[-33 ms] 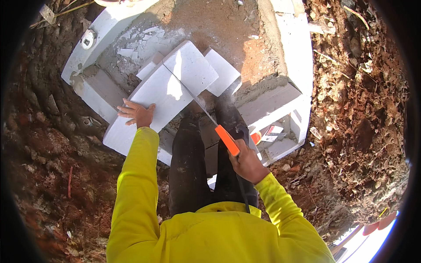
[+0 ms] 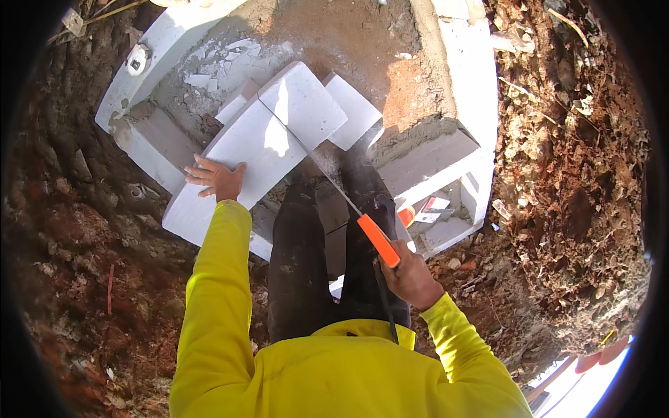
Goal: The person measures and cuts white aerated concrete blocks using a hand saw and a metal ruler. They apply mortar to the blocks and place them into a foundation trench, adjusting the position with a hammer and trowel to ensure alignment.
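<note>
A long white building block (image 2: pixel 245 159) lies slantwise across the middle, one end resting over another white block (image 2: pixel 357 110). My left hand (image 2: pixel 222 181) lies flat on its near left part, fingers spread. In my right hand (image 2: pixel 412 279) is a handsaw with an orange handle (image 2: pixel 378 240), gripped with the fingers wrapped round it. Its thin blade runs up and left across the long block, sitting along a cut line there. How deep the blade is in the block I cannot tell. White dust floats near the block's right edge.
A low white block wall (image 2: pixel 474 76) encloses a dirt floor (image 2: pixel 334 31) strewn with white chips. A tape measure (image 2: pixel 139 60) sits on the left wall. An orange-and-white object (image 2: pixel 432 209) lies in the right-hand gap. Rough reddish soil (image 2: pixel 571 167) surrounds everything.
My right hand has drawn the handsaw back toward me, down and to the right, along the same line. My left hand and the long block stay almost where they were.
</note>
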Demonstrator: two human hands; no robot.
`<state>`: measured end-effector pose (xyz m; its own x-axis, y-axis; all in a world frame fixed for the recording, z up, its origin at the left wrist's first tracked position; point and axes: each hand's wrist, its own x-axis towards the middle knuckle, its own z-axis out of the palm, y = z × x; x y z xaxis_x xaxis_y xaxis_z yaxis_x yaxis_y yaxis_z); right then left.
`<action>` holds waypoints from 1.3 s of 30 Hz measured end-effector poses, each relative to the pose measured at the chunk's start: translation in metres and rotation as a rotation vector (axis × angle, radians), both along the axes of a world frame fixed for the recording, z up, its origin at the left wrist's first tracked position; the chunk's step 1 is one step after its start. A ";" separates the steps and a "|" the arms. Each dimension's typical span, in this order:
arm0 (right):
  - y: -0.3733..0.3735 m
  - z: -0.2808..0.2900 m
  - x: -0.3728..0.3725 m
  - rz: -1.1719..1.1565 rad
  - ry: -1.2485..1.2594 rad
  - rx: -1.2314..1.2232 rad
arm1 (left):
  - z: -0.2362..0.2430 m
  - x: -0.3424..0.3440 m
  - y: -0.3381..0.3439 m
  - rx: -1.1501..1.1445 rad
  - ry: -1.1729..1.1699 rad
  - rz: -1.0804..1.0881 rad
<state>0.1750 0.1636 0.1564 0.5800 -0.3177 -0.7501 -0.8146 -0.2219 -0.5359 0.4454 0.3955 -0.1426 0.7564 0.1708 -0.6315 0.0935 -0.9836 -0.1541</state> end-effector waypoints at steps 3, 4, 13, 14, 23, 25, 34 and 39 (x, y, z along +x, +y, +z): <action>0.008 -0.035 -0.007 -0.006 -0.005 0.001 | 0.008 -0.009 -0.008 -0.028 0.008 -0.043; 0.007 -0.076 0.012 0.026 -0.007 -0.014 | 0.007 -0.009 -0.006 0.006 0.042 -0.031; 0.002 -0.014 -0.019 -0.017 0.013 0.047 | 0.012 -0.009 0.001 -0.025 0.014 -0.015; 0.000 -0.033 -0.012 0.000 0.015 0.032 | 0.011 -0.008 -0.004 -0.030 -0.002 -0.029; 0.007 -0.047 -0.006 -0.044 -0.019 0.066 | 0.013 -0.007 0.004 -0.007 0.044 0.012; 0.008 -0.062 -0.017 0.003 -0.010 0.002 | 0.014 -0.006 -0.005 -0.018 0.038 -0.010; -0.006 -0.046 -0.019 -0.104 -0.132 -0.094 | 0.001 -0.006 0.004 0.021 0.017 -0.010; -0.052 -0.062 -0.053 -0.080 -0.189 -0.118 | 0.015 -0.004 -0.006 -0.038 0.072 0.048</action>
<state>0.1222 0.1113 0.0940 0.6757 -0.4476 -0.5857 -0.7201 -0.2310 -0.6543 0.4416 0.3891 -0.1276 0.7001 0.1812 -0.6907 0.1309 -0.9834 -0.1253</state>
